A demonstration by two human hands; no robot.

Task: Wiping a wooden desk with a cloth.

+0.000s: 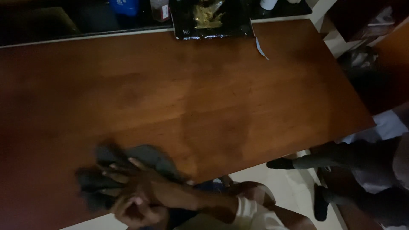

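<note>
Dark grey cloth [128,164], bunched, sits on the near-left part of the wooden table [204,98], close to the near edge. Picture is dim and motion-blurred there, so the folds are hard to read.

One hand [128,179] lies flat on the cloth, fingers spread and pointing left, pressing down, not pinching. Its forearm comes in from the lower right with a white cuff at the wrist. Looks like the right hand.

Other hand [134,211] is just below it at the table's near edge, fingers curled together. Touching or right against the first hand; can't tell whether it has cloth clamped in it. Taking it as the left hand.

Outward from there:
- Tabletop is reddish-brown, with a duller patch around the middle.
- Black and gold packet [211,19] at the far edge, overlapping the table's rim.
- Pale scrap of paper [260,49] just right of the packet, on the wood.
- Blue container [125,7] and a small red-labelled box [160,10] behind the table, in shadow.
- Another person's legs and dark shoes [298,164] on the pale floor, beyond the table's right corner, well apart from the cloth.
</note>
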